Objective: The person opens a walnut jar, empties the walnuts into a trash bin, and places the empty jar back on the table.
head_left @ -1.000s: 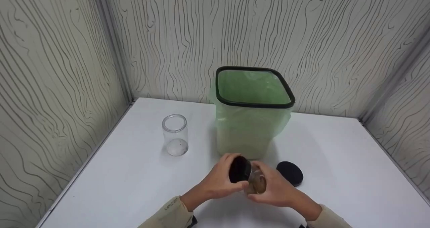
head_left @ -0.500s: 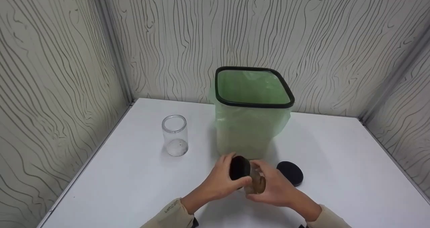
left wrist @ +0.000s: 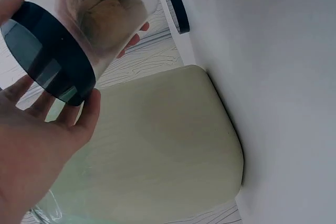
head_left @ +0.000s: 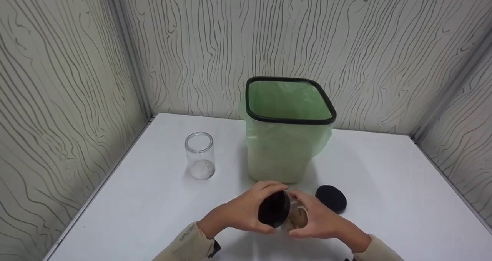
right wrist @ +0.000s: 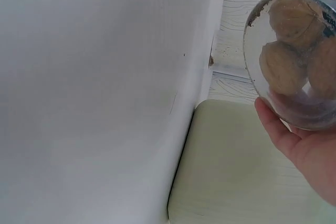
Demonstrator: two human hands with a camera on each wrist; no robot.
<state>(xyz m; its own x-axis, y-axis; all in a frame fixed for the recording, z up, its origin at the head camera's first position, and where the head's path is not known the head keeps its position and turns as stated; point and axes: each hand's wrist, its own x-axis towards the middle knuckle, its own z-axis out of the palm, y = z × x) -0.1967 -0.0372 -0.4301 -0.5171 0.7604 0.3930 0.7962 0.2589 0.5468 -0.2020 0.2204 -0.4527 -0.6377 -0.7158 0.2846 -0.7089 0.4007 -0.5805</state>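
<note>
In front of the bin, a clear jar (right wrist: pixel 257 85) with a black screw lid (head_left: pixel 273 210) is held tilted on its side between both hands. Several walnuts (right wrist: pixel 283 69) lie inside it, visible through the base in the right wrist view. My left hand (head_left: pixel 244 211) grips the lid, thumb and fingers spread around its edge. Around the jar's body curls my right hand (head_left: pixel 321 219). From the left wrist the lid (left wrist: pixel 50 56) appears seated on the jar's mouth. A second black lid (head_left: pixel 331 198) lies on the table just beyond my right hand.
A pale bin (head_left: pixel 276 161) with a green liner (head_left: pixel 288 99) and black rim stands behind the hands. To its left is an uncovered clear jar (head_left: pixel 200 155), upright on the white table (head_left: pixel 146 207). Wood-patterned walls (head_left: pixel 215 42) enclose the table's back and sides.
My left hand has shifted around the lid and slightly lower, its fingers now over the top edge. The held jar has come down a little. Nothing else on the table has moved.
</note>
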